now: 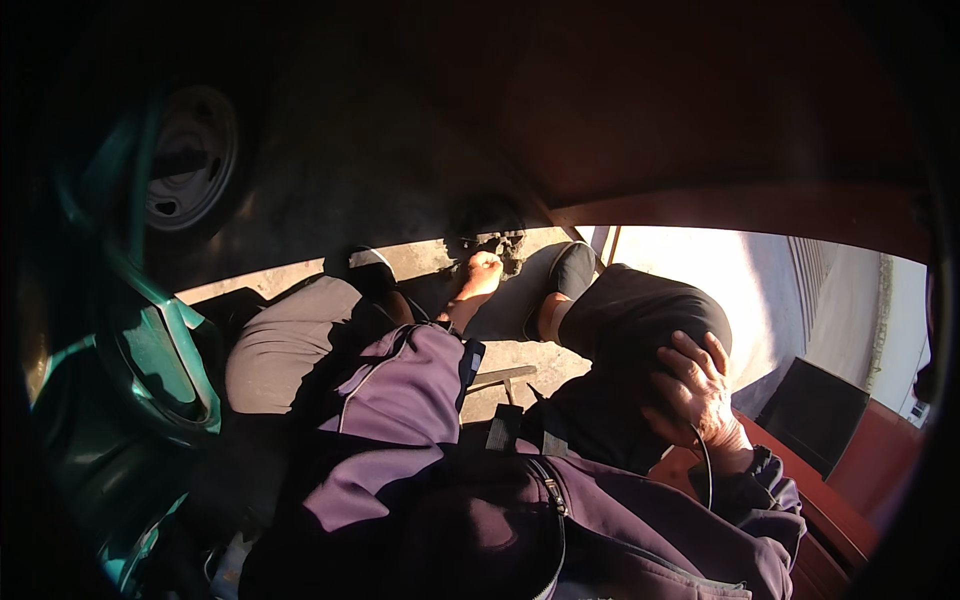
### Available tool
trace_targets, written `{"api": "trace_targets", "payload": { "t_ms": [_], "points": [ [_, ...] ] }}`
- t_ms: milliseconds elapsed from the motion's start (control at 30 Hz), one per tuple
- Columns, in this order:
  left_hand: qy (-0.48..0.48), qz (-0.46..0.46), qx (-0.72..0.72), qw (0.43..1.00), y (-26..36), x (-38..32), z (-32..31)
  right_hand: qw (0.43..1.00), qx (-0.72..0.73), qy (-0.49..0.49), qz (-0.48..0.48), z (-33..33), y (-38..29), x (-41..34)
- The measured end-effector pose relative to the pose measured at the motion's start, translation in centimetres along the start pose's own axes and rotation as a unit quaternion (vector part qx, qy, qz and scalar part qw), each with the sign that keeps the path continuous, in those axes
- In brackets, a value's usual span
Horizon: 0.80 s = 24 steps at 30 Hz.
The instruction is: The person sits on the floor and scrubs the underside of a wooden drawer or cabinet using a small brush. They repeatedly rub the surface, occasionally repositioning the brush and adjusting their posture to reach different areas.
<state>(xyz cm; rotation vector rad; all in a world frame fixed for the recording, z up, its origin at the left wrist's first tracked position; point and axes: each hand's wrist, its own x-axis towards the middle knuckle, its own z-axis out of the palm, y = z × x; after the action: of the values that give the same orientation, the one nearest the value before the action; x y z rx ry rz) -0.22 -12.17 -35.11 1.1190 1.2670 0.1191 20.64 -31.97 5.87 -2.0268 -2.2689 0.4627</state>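
My left hand (481, 274) reaches forward between my feet, fingers curled, beside a dark, lumpy, dirty part (506, 247) low near the ground. Whether the fingers grip anything is hidden. My right hand (694, 386) rests palm down on my right knee (660, 300), fingers somewhat spread and holding nothing visible. A thin black cable (708, 465) passes by its wrist. Between my legs, a narrow bar (504, 376) with a short crosspiece lies near the ground, close to my left sleeve.
A dark red panel (750, 210) overhangs in front. At the left stand a green painted metal frame (187, 360) and a wheel with a pale steel rim (191, 157). A black flat panel (814, 416) and red metalwork (832, 517) are at the right. Deep shadow hides much.
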Motion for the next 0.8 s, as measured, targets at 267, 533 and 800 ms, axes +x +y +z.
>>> {"api": "trace_targets", "payload": {
  "t_ms": [267,533,800],
  "points": [
    [0.269,0.234,0.311,0.881,1.8,1.4,3.6,1.0,-0.002,0.007,0.015,1.3,1.4,0.8],
    [0.18,0.279,0.359,0.872,1.5,6.0,1.0,0.999,-0.046,-0.011,0.019,1.8,2.1,-0.2],
    [0.156,0.311,0.342,0.873,0.8,7.9,0.0,0.998,-0.042,-0.023,0.037,1.6,1.9,-0.3]
  ]
}}
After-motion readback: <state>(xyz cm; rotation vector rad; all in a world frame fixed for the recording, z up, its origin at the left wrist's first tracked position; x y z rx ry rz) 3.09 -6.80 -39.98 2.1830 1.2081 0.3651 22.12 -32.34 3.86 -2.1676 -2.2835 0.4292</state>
